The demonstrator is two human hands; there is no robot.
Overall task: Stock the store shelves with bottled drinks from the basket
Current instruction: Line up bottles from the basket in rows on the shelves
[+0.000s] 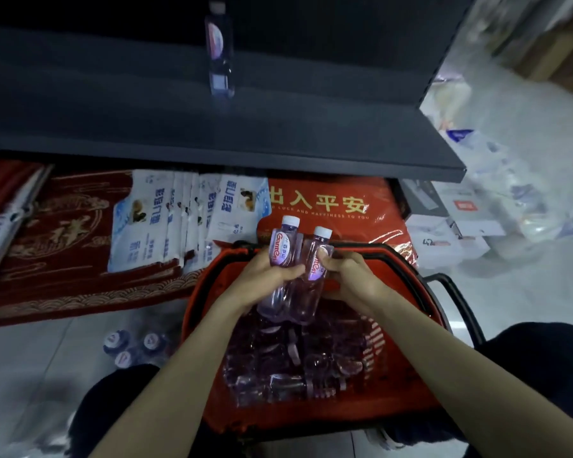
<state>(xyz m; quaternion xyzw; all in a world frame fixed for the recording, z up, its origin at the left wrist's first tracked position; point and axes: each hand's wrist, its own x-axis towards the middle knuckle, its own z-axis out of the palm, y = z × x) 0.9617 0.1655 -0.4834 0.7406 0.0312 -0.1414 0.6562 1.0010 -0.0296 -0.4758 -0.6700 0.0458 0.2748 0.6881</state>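
- Two clear plastic bottles with white screw caps and slim, purple-tinted bodies are held side by side, touching, above the far rim of the basket. The left bottle bears an oval label with red lettering, and the right bottle carries a like one.
- The left bottle is gripped by the left hand: the fingers are curled tightly round its label band and the thumb is laid across the front.
- The right bottle is gripped at mid-body by the right hand, with fingers bent round it and the thumb pressed on the label.
- The basket is moulded of red plastic with slotted walls; a black tubular handle is folded out past its right rim.
- A heap of bottles, glossy and ribbed, is packed lying down inside the basket.
- One upright bottle is seen near the back edge of a smooth, dark grey shelf.
- Under the shelf's front edge, a red woven mat with gold patterning, fanned white packets and a red mat with gold characters are laid.
- Three capped floor bottles are stood on pale tiles beside the basket's left wall.
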